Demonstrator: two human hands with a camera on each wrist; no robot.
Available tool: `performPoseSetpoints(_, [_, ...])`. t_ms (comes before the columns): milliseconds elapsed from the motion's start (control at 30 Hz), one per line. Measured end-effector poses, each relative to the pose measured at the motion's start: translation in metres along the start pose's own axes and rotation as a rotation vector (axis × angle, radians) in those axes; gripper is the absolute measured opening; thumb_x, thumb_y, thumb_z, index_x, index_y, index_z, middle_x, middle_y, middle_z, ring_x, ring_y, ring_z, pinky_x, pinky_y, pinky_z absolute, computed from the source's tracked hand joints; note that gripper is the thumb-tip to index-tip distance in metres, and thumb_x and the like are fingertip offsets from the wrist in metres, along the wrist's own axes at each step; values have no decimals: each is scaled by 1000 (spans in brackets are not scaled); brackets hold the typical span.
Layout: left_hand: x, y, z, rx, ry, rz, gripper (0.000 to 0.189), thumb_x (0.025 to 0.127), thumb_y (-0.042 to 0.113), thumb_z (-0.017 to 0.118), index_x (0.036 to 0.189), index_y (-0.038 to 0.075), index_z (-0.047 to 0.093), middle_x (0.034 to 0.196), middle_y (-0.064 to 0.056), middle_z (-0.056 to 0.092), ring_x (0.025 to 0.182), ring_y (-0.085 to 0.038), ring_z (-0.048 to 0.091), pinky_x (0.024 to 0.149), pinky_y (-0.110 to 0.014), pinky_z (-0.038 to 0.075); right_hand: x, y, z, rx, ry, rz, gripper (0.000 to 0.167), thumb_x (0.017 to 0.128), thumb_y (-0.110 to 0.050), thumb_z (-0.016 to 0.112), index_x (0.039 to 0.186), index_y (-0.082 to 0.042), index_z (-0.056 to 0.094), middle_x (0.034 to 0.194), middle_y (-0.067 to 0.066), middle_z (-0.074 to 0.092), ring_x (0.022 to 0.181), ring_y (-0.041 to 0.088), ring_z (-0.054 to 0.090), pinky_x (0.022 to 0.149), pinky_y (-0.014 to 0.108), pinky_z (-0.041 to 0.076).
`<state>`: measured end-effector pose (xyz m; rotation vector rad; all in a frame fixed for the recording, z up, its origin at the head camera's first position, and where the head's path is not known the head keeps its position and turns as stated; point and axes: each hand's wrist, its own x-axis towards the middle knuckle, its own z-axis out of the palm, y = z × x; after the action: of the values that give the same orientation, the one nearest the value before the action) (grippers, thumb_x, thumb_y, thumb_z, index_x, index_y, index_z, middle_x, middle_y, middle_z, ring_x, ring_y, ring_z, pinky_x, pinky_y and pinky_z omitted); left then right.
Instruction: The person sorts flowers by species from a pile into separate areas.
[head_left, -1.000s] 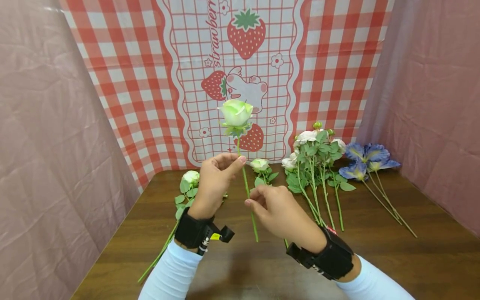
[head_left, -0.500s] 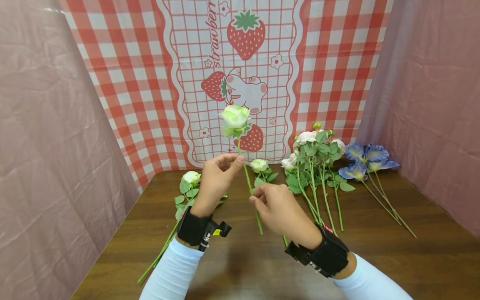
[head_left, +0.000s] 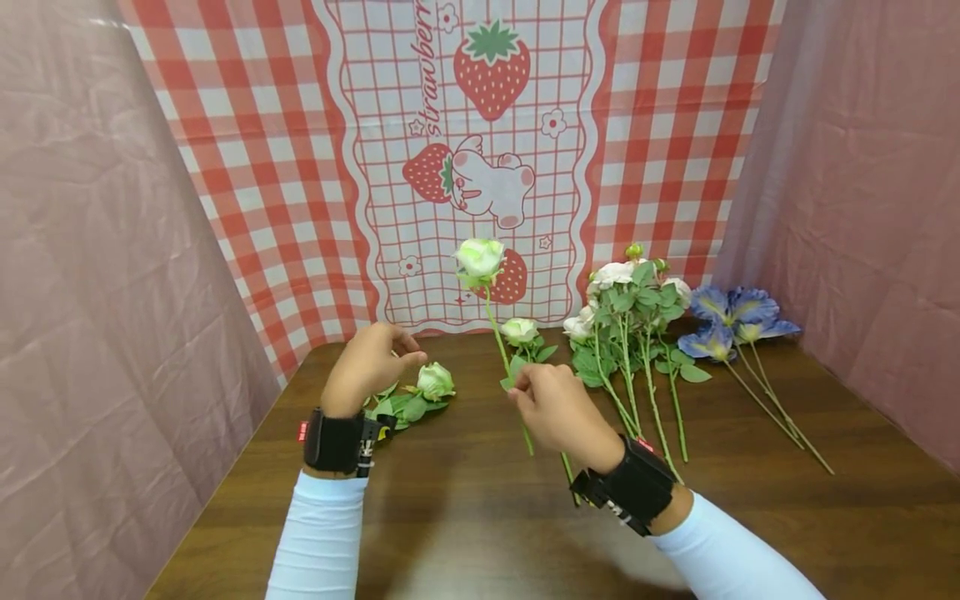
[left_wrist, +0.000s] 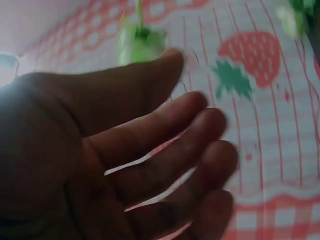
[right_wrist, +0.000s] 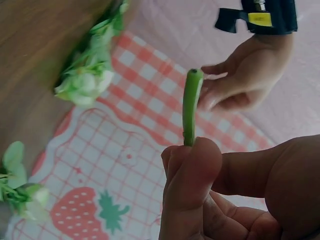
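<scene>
A pale green-white rose point(head_left: 480, 258) stands nearly upright, its bare stem point(right_wrist: 191, 105) pinched between thumb and fingers of my right hand point(head_left: 562, 414). The lower stem end shows past the fingertips in the right wrist view. My left hand point(head_left: 371, 367) is away to the left with relaxed, slightly bent fingers point(left_wrist: 185, 125) and nothing in them. It is nearest to a white-green rose with leaves point(head_left: 435, 382) on the left of the table, and partly covers the flowers there in the head view.
Behind my right hand lies another white-green rose point(head_left: 519, 331). Right of it are several pale pink flowers point(head_left: 615, 273) with long stems, then blue irises point(head_left: 735, 310). A checked strawberry cloth point(head_left: 675, 125) hangs behind the brown wooden table point(head_left: 465, 517).
My left hand has let go of the rose stem and moved left toward the flowers there. The rose, now held by my right hand alone, has come down a little.
</scene>
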<state>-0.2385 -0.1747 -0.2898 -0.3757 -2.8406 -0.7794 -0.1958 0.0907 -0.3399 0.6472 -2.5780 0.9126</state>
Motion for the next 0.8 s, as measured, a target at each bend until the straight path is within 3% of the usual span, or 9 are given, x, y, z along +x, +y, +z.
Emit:
performPoseSetpoints(167, [3, -28, -9, 38, -81, -58, 22, 98, 26, 72, 107, 6, 76, 107, -11, 71, 91, -26, 66, 79, -43, 54, 7, 16, 10, -15, -23, 49, 17, 98, -6, 68, 81, -9, 69, 73, 0, 64, 58, 12, 53, 59, 30, 43])
performPoseSetpoints(400, [8, -57, -11, 34, -158, -135, 20, 99, 19, 70, 111, 5, 77, 108, -13, 72, 91, -27, 67, 76, -41, 54, 14, 34, 24, -67, -58, 108, 23, 97, -9, 69, 74, -11, 68, 69, -2, 63, 59, 13, 55, 66, 37, 46])
performPoseSetpoints(600, [15, -78, 2, 82, -245, -193, 18, 97, 18, 72, 109, 7, 80, 114, -13, 73, 104, -30, 66, 84, -45, 54, 17, 49, 36, -119, -117, 138, 36, 95, -7, 69, 62, -13, 57, 59, -4, 50, 55, 13, 46, 67, 37, 43])
performPoseSetpoints(800, [22, -93, 21, 134, -287, -184, 12, 94, 16, 75, 101, 10, 82, 112, -13, 73, 97, -27, 65, 78, -41, 55, 16, 62, 49, -152, -175, 150, 51, 95, -6, 69, 55, -16, 37, 53, -3, 30, 50, 14, 40, 63, 34, 39])
